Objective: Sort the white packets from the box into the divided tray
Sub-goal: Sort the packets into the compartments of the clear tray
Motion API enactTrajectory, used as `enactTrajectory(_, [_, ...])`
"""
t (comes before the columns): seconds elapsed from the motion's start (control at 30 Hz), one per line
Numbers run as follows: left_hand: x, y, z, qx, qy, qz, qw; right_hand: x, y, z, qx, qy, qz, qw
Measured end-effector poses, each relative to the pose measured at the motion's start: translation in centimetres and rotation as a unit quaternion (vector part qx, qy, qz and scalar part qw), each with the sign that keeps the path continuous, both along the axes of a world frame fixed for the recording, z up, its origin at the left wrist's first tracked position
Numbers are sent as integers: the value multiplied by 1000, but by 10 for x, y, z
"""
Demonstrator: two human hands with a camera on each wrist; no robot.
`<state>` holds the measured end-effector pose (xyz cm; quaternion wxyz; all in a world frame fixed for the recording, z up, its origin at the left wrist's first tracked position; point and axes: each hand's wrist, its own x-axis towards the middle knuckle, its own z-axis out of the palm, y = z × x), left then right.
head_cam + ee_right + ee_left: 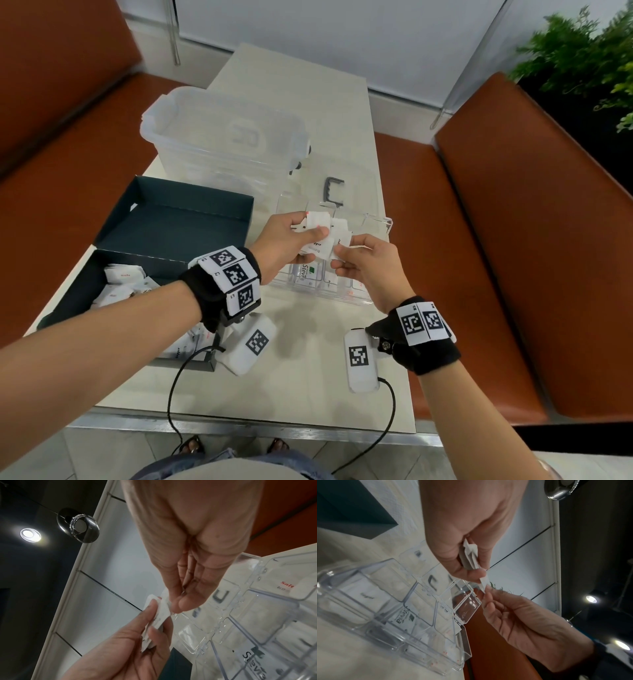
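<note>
Above the clear divided tray [380,219], my left hand [308,233] grips a fanned bundle of white packets [325,228]. My right hand [339,257] pinches the edge of one packet from that bundle between thumb and fingers. In the left wrist view the left hand [474,566] clamps the packets [471,555] and the right hand [486,595] meets a packet tip. In the right wrist view the right hand [173,605] pinches the packet [163,609]. The tray [257,615] holds a Stevia packet [306,272] and a Salt packet [288,586]. The dark open box [161,263] at the left holds more packets [120,277].
A clear storage bin [222,133] stands behind the box, and its lid with a grey handle [332,190] lies behind the tray. Orange benches [513,205] flank the pale table. The table's front edge [239,421] is close to my body. A plant [582,58] is at the far right.
</note>
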<state>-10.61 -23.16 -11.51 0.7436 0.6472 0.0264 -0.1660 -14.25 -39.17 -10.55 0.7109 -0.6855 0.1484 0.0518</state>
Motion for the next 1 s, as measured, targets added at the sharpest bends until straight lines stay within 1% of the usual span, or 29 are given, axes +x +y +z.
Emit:
enactTrajectory(0.1, [2,0,-1,32,-27,10,999,0,1,-2,-23,-11,8,1000])
enactTrajectory(0.23, [4,4,-3,78,-61,-11,995,3,-2,-3,-55,-34,-15,998])
enactTrajectory(0.4, [3,4,-5,95,-85,-21,992,2,4,-8,-59,-28,-21,998])
enactTrajectory(0.47, [3,4,-7,95,-78,-15,992,2,7,-10,-46,-18,-36,998])
enactTrajectory(0.63, [4,5,-11,82,-46,-16,995,1,12,-13,26,4,-57,998])
enactTrajectory(0.73, [3,8,-13,70,-43,-32,996,0,15,-16,40,12,-58,997])
enactTrajectory(0.8, [3,9,-14,80,-44,-31,995,0,17,-17,37,21,-48,998])
enactTrajectory(0.83, [3,9,-14,91,-47,-28,994,0,17,-17,22,26,-36,999])
enactTrajectory(0.9, [5,10,-15,123,-62,-27,990,3,15,-15,-55,27,-11,998])
enactTrajectory(1.0, [6,10,-12,161,-92,-49,982,15,9,-7,-192,-25,2,981])
